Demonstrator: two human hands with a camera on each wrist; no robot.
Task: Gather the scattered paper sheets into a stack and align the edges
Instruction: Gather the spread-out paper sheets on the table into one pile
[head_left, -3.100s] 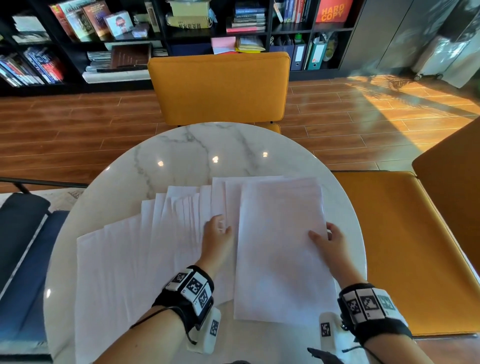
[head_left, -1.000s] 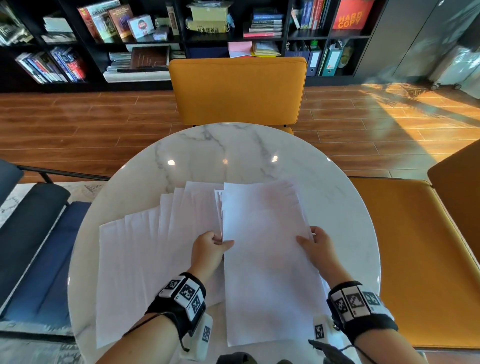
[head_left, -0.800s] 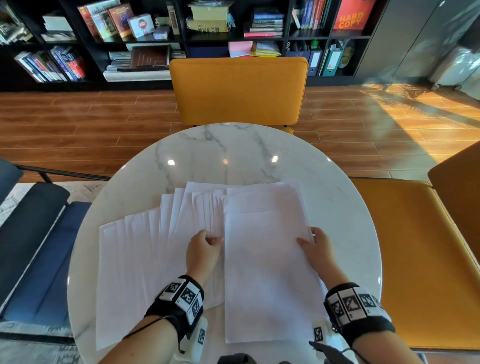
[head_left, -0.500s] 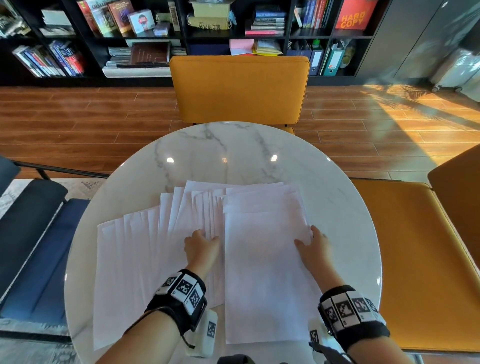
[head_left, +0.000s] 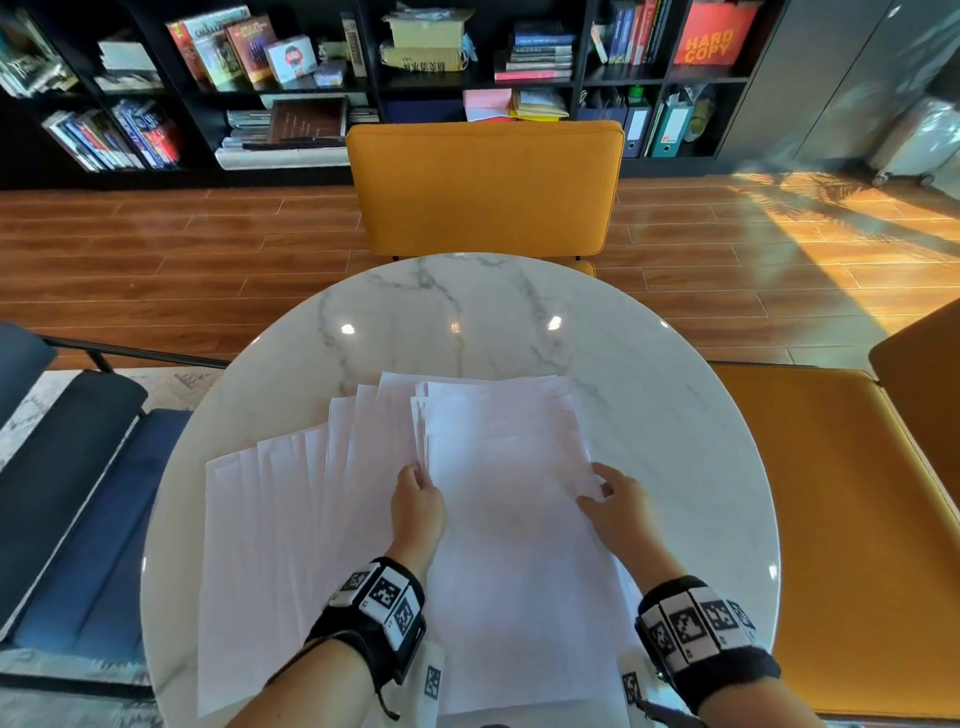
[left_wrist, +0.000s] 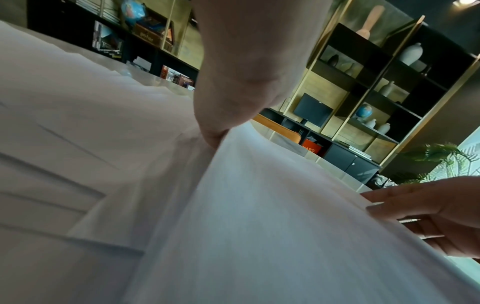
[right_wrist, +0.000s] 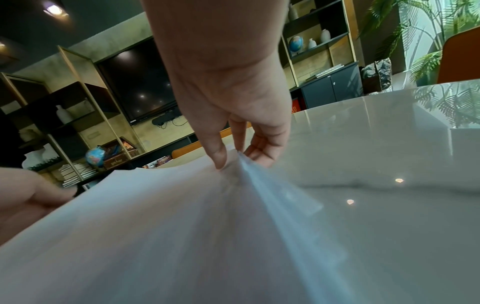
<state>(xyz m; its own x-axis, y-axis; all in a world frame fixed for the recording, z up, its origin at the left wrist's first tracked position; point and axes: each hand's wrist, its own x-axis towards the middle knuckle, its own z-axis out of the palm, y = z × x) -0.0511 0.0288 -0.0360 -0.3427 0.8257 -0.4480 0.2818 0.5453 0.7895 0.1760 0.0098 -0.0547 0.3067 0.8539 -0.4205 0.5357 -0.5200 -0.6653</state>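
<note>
A gathered stack of white paper sheets (head_left: 509, 519) lies on the round marble table (head_left: 467, 312), right of centre. More sheets (head_left: 291, 519) fan out to its left, overlapping each other. My left hand (head_left: 417, 475) grips the stack's left edge with curled fingers; in the left wrist view that hand (left_wrist: 215, 137) lifts the edge of the stack (left_wrist: 259, 226) off the fanned sheets (left_wrist: 64, 144). My right hand (head_left: 597, 486) pinches the stack's right edge. In the right wrist view the right hand (right_wrist: 233, 160) has its thumb on top and fingers beneath the raised stack (right_wrist: 182, 226).
A yellow chair (head_left: 483, 192) stands behind the table, and a yellow bench seat (head_left: 841, 519) runs along its right side. On the left is a dark blue chair (head_left: 78, 493). Bare marble (right_wrist: 389, 154) lies right of the stack.
Half a second ago both hands lay flat on the paper. Now each grips an edge of the stack and raises it a little. More fanned sheets have joined the stack.
</note>
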